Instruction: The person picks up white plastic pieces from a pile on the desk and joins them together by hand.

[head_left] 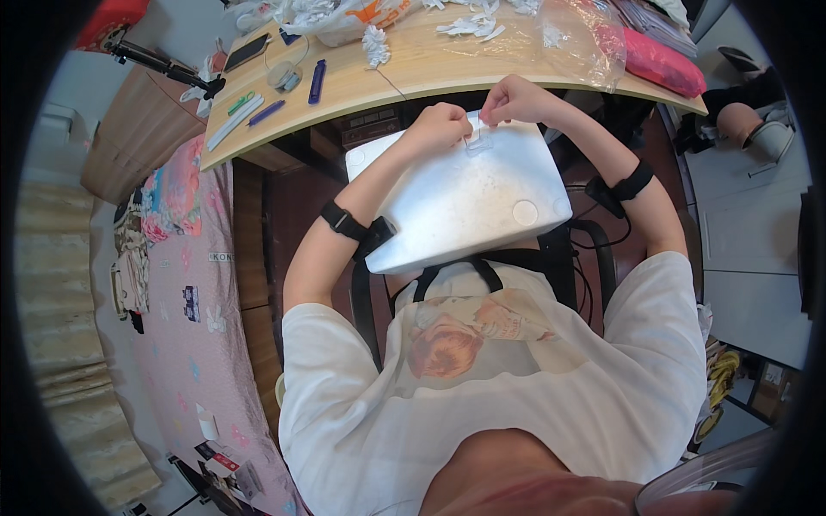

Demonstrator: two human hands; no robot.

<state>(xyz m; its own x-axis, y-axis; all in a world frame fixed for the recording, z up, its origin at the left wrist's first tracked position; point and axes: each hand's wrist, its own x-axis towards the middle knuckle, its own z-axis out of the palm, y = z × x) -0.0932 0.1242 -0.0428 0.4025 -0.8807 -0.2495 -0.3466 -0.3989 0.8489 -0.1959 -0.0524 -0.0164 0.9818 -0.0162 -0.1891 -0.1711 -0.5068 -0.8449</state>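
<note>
A white foam box lies across my lap, its top facing up and its far end close under the desk's front edge. Over that far end my left hand and my right hand meet, both closed in a pinch. Between their fingertips is a small clear strip, thin and seemingly bent, just above or against the box top. Whether it touches the foam I cannot tell. A round mark shows near the box's right side.
The wooden desk carries a crumpled white paper piece, a dark blue tube, a pen, a phone, a clear plastic bag and a pink pouch. A bed stands left, a white cabinet right.
</note>
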